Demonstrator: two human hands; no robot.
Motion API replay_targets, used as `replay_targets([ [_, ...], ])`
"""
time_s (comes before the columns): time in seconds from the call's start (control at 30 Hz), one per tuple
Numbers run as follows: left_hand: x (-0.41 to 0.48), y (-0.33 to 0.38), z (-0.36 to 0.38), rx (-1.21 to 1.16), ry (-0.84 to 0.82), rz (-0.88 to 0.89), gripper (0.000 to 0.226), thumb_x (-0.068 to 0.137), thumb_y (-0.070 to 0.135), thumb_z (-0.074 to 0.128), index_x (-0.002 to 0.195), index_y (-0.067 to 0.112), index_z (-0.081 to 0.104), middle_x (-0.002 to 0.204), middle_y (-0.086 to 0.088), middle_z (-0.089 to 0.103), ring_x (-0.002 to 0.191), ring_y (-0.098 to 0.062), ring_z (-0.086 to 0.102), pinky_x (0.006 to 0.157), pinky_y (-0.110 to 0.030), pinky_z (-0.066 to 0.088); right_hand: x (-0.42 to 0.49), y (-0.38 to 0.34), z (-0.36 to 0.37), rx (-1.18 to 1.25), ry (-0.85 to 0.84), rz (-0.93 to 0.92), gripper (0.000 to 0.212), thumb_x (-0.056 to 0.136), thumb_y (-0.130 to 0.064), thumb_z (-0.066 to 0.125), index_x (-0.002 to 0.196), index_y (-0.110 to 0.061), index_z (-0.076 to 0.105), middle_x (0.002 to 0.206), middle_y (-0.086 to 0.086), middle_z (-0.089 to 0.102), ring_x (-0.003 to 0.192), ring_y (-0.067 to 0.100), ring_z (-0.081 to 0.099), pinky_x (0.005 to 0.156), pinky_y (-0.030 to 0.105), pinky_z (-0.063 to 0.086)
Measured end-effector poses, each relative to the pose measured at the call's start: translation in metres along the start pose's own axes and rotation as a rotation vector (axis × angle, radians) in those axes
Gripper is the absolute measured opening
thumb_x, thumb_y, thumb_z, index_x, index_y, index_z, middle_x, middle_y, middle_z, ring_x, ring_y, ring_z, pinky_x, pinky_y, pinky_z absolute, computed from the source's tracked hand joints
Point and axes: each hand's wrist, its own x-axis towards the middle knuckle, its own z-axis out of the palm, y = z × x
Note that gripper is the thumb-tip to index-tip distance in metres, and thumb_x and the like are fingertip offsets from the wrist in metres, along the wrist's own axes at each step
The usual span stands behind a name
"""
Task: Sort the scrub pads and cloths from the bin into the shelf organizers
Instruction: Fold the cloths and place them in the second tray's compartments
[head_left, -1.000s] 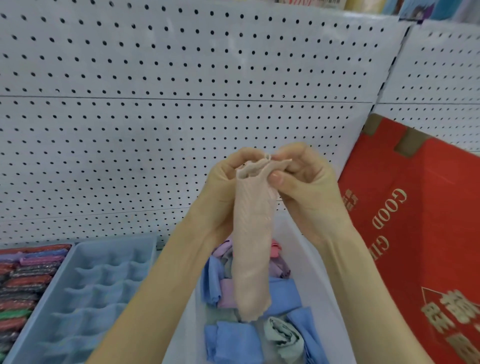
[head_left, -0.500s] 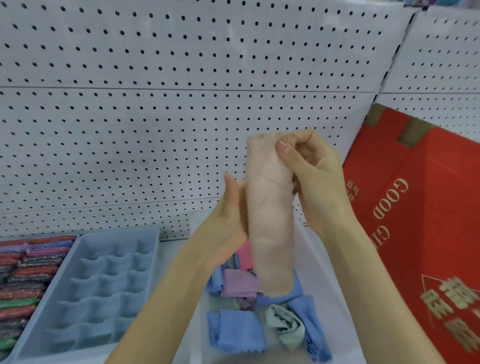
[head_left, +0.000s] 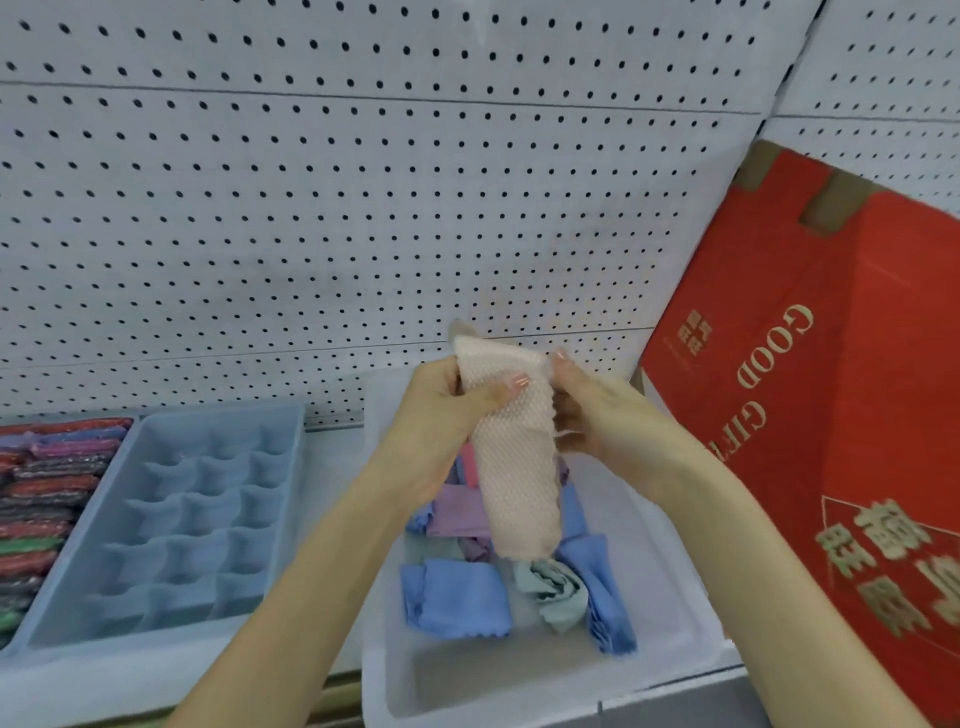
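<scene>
One peach cloth (head_left: 517, 467), waffle-textured, hung lengthwise between two hands above the white bin (head_left: 670, 582); the left hand (head_left: 441, 410) gripped its upper part, the thumb laid across the front face near the top edge and the other fingers curled out of sight behind; the right hand (head_left: 605, 418) pinched the cloth's right edge at about the same height, a fingertip showing just above the fabric. The top of the cloth stood a little above both hands; its lower end dangled down to the heap in the bin (whether it touched that heap could not be told).

In the bin lay three blue cloths (head_left: 452, 597), counted as one folded at front left, one at the right and a smaller piece at the back left; one green cloth (head_left: 558, 595) sat crumpled between the two front blue ones; one lilac cloth (head_left: 457, 517) lay behind, with a pink sliver above it, mostly hidden by the left hand.

Left of the bin stood one blue organizer (head_left: 74, 540), its cells three across, the rows too soft to count; further left, stacked scrub pads (head_left: 36, 493) in red, purple, grey and green, too many and too blurred to number. One red box (head_left: 841, 415) leaned at the right against the pegboard (head_left: 363, 208).
</scene>
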Motion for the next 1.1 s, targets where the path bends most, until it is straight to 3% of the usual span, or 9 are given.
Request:
replay_targets([
  [0.13, -0.005, -0.013, -0.004, 0.152, 0.064, -0.044, 0.009, 0.085, 0.007, 0.065, 0.092, 0.009, 0.069, 0.085, -0.004, 0.074, 0.077, -0.014, 0.069, 0.067, -0.025, 0.057, -0.004, 0.026, 0.007, 0.063, 0.001, -0.081, 0.021, 0.086, -0.02, 0.064, 0.082, 0.001, 0.062, 0.065, 0.003, 0.06, 0.056, 0.013, 0.053, 0.053, 0.02, 0.045],
  [0.23, -0.012, -0.015, -0.012, 0.298, -0.094, -0.169, 0.016, 0.09, 0.016, 0.061, 0.105, 0.022, 0.065, 0.096, 0.002, 0.073, 0.087, -0.012, 0.069, 0.068, -0.026, 0.057, 0.0, 0.033, 0.01, 0.124, 0.068, -0.127, 0.009, 0.087, -0.006, 0.063, 0.08, -0.008, 0.057, 0.057, -0.003, 0.058, 0.043, 0.006, 0.048, 0.042, 0.016, 0.039],
  [0.37, -0.013, -0.014, -0.025, 0.3, -0.203, -0.223, 0.026, 0.092, 0.008, 0.056, 0.116, 0.016, 0.06, 0.098, -0.009, 0.071, 0.08, -0.016, 0.068, 0.061, -0.025, 0.055, 0.002, 0.043, 0.009, 0.325, -0.027, -0.083, 0.014, 0.086, -0.002, 0.061, 0.095, -0.012, 0.065, 0.077, 0.005, 0.065, 0.06, 0.011, 0.057, 0.052, 0.021, 0.045],
  [0.5, -0.016, -0.005, -0.026, 0.123, -0.197, -0.075, 0.025, 0.081, -0.002, 0.062, 0.091, 0.016, 0.076, 0.084, -0.003, 0.073, 0.074, -0.012, 0.069, 0.064, -0.021, 0.054, 0.002, 0.044, 0.002, 0.534, -0.138, -0.237, 0.008, 0.068, -0.012, 0.069, 0.069, -0.019, 0.073, 0.073, -0.001, 0.067, 0.067, 0.015, 0.058, 0.06, 0.028, 0.045],
  [0.6, -0.025, 0.006, -0.029, 0.227, -0.215, 0.034, 0.032, 0.073, -0.002, 0.046, 0.07, 0.01, 0.076, 0.082, -0.006, 0.07, 0.075, -0.012, 0.065, 0.069, -0.021, 0.054, -0.004, 0.036, -0.012, 0.16, -0.14, -0.607, 0.017, 0.071, 0.006, 0.062, 0.063, -0.008, 0.067, 0.083, 0.004, 0.062, 0.079, 0.014, 0.056, 0.07, 0.026, 0.043],
  [0.7, -0.032, 0.013, -0.025, 0.51, -0.217, 0.173, 0.03, 0.077, 0.011, 0.046, 0.08, 0.011, 0.075, 0.091, -0.014, 0.067, 0.084, -0.027, 0.061, 0.076, -0.036, 0.052, -0.008, 0.026, -0.02, -0.133, -0.045, -0.747, 0.025, 0.074, 0.004, 0.047, 0.07, -0.007, 0.069, 0.085, 0.004, 0.063, 0.084, 0.007, 0.058, 0.076, 0.019, 0.045],
  [0.83, -0.037, 0.009, -0.013, 0.611, -0.059, 0.332, 0.008, 0.08, 0.025, 0.062, 0.079, 0.021, 0.068, 0.084, 0.003, 0.067, 0.085, -0.012, 0.061, 0.074, -0.027, 0.05, -0.012, 0.034, -0.007, 0.036, 0.004, -0.578, 0.009, 0.081, -0.016, 0.058, 0.088, -0.013, 0.063, 0.091, -0.009, 0.065, 0.089, 0.008, 0.061, 0.085, 0.027, 0.05],
  [0.97, -0.042, 0.009, -0.006, 0.515, -0.057, 0.342, 0.024, 0.079, -0.003, 0.068, 0.089, 0.017, 0.06, 0.088, 0.004, 0.06, 0.08, -0.007, 0.058, 0.066, -0.023, 0.051, -0.011, 0.042, 0.004, 0.18, -0.15, -0.317, 0.059, 0.074, -0.025, 0.076, 0.125, -0.018, 0.047, 0.115, 0.003, 0.064, 0.106, 0.015, 0.063, 0.088, 0.032, 0.052],
  [1.1, -0.051, 0.013, -0.009, 0.476, 0.005, 0.345, 0.031, 0.076, 0.01, 0.068, 0.101, 0.027, 0.062, 0.092, 0.006, 0.062, 0.082, -0.009, 0.058, 0.067, -0.03, 0.05, -0.012, 0.043, 0.018, 0.222, -0.328, -0.231, 0.036, 0.075, -0.016, 0.073, 0.109, -0.01, 0.064, 0.106, 0.007, 0.071, 0.101, 0.024, 0.066, 0.09, 0.043, 0.052],
])
